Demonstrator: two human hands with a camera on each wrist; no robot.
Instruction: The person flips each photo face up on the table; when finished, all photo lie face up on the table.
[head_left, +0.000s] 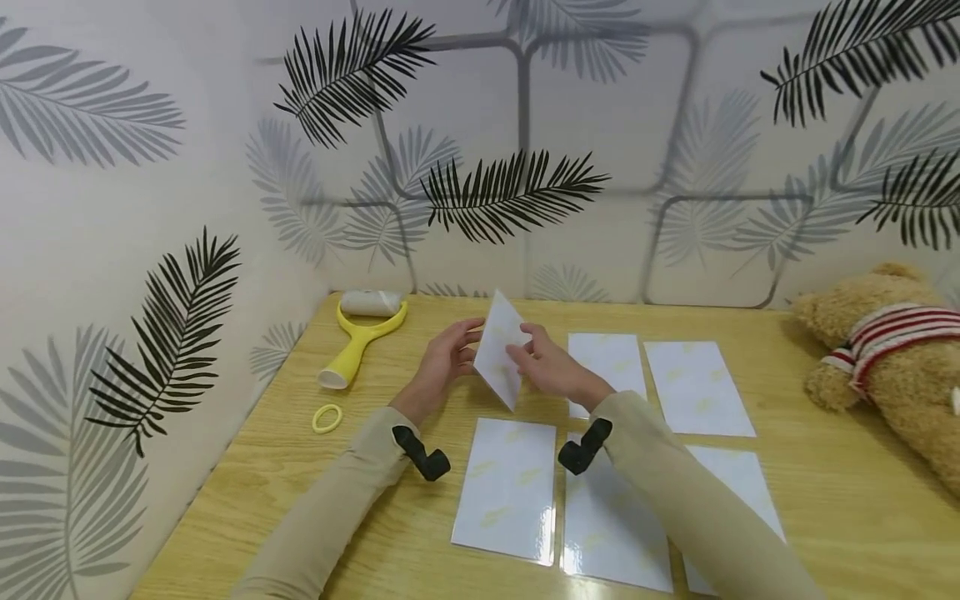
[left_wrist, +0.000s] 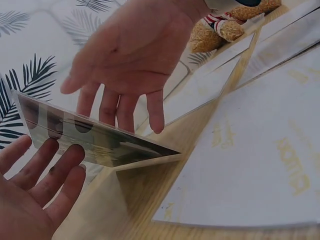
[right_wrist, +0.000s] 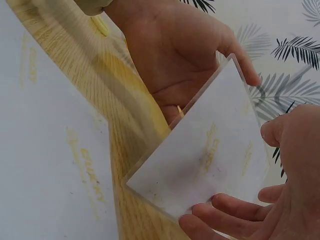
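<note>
A thin rectangular panel [head_left: 497, 354] stands tilted on edge between my two hands above the table. One face is white with faint yellow print; its other face [left_wrist: 102, 145] looks mirror-like in the left wrist view. My left hand [head_left: 442, 362] is on the mirror-like side, spread fingertips against it. On the white side is my right hand [head_left: 553, 367], its fingers extended along the face and lower edge in the right wrist view, thumb apart from them. Neither hand plainly pinches the panel. Just in front lies another white panel [head_left: 506, 492], flat.
More white panels [head_left: 697, 387] lie flat in rows toward the right, partly under my right forearm. A yellow-handled lint roller [head_left: 360, 337] and a yellow ring [head_left: 327, 418] lie on the wooden table [head_left: 247, 492] at left. A teddy bear [head_left: 900, 367] lies far right. A leaf-patterned wall [head_left: 600, 250] stands behind.
</note>
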